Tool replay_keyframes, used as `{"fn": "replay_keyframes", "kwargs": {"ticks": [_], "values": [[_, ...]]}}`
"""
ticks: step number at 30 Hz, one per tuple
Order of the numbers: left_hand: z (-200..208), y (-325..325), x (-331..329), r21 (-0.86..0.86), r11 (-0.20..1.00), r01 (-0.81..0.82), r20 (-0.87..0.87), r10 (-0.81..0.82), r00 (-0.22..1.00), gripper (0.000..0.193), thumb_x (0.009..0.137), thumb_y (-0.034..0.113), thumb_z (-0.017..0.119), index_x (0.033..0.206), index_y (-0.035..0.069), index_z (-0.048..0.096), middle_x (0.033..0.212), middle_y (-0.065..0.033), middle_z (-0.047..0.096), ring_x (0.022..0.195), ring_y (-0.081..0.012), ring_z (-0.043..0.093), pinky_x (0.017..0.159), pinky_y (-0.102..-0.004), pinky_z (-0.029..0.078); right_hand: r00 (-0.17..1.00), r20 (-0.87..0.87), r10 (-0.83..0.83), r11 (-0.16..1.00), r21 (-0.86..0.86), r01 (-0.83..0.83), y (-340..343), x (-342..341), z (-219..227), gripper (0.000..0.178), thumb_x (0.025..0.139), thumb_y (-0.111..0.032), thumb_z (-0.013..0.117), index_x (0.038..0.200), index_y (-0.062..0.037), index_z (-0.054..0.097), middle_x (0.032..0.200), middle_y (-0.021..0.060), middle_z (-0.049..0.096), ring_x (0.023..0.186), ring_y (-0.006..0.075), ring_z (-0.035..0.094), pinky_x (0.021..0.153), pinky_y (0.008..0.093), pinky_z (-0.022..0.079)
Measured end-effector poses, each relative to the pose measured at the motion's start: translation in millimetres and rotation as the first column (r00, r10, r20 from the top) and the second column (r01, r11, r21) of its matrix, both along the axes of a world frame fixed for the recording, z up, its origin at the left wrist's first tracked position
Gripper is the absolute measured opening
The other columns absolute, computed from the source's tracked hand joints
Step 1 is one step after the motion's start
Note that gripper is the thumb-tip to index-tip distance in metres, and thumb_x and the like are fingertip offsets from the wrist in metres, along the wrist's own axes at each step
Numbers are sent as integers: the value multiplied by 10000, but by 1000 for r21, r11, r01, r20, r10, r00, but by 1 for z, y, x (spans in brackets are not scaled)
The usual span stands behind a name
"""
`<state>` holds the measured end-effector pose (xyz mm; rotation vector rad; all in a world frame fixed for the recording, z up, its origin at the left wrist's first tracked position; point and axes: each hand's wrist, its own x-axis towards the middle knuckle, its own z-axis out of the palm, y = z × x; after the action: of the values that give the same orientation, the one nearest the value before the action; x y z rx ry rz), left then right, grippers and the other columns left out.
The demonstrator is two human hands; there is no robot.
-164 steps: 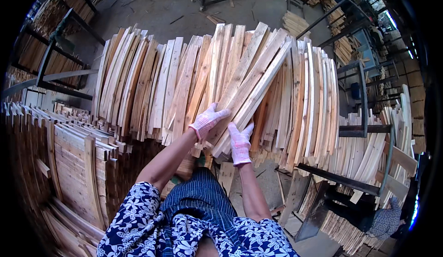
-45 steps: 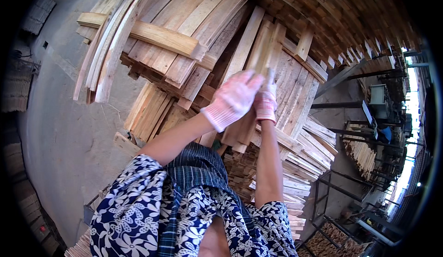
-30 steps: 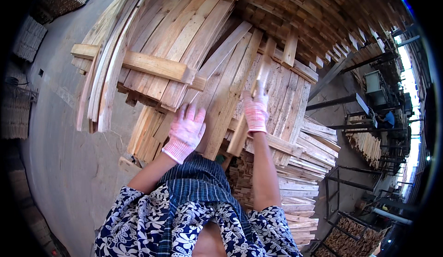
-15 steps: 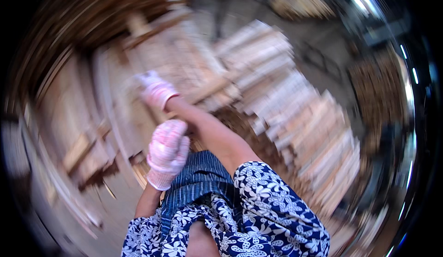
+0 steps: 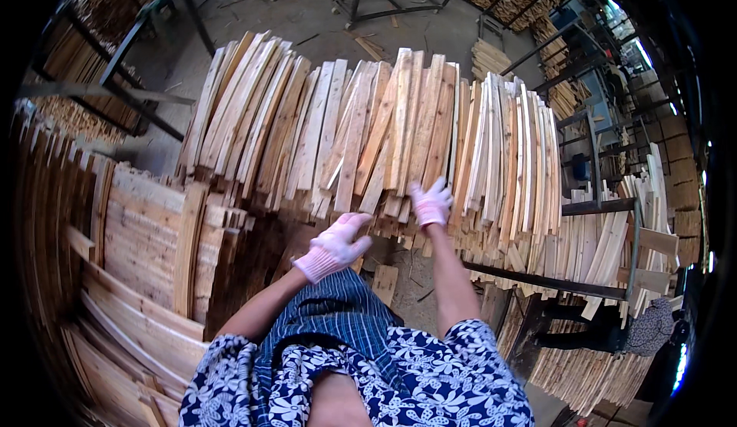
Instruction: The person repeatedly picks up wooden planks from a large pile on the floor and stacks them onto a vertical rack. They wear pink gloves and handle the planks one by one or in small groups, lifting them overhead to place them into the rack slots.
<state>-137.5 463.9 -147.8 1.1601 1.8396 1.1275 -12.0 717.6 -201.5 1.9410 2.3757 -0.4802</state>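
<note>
A long heap of wooden slats [image 5: 395, 120] lies in front of me, their near ends toward my body. My right hand [image 5: 431, 203], in a pale pink-and-white knit glove, is at the near ends of the middle slats with its fingers apart. It seems to touch them, but is not closed round any. Lower and to the left, my left hand [image 5: 338, 243], gloved alike, hovers just short of the slat ends. Its thumb stands away from the fingers, and nothing shows in it.
Stacked boards with an upright batten [image 5: 190, 247] stand at my left. Dark metal frames [image 5: 142, 66] rise at the far left and back. At the right, a metal rack [image 5: 553, 280] borders more slats. Another person [image 5: 614, 331] is at the lower right, beside further wood piles.
My view and body have turned right, from the board stack to the slat heap. My right hand has left the boards for the slats. My left hand has loosened from a closed shape.
</note>
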Motion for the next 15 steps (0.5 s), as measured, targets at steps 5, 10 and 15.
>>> {"fn": "replay_keyframes", "kwargs": {"ticks": [5,10,15], "values": [[-94,141,-33,-218,964,-153,7,158,987,862,907,533,643,1539,23,354,1430,-330,465,1331,-452,492,1127,-495,406,997,12,-82,996,23,82,-36,-58,0,1071,810,-581,736,1588,-68,208,1411,271,397,1300,469,442,1069,583,394],[-54,227,-28,-564,814,-137,34,189,981,1162,818,746,647,1628,68,161,1481,-381,394,1396,-500,412,1153,-523,365,917,-393,-61,991,84,102,-24,-28,-44,902,864,-441,746,1578,-134,287,1401,282,433,1250,481,496,1045,550,434],[-73,230,-26,-542,800,-257,-4,304,953,1181,796,721,698,1626,67,170,1548,-319,369,1435,-489,365,1172,-514,343,889,-371,-268,958,-200,206,-6,-23,-42,947,828,-467,787,1536,-46,319,1449,300,429,1309,496,483,1062,521,444]]}}
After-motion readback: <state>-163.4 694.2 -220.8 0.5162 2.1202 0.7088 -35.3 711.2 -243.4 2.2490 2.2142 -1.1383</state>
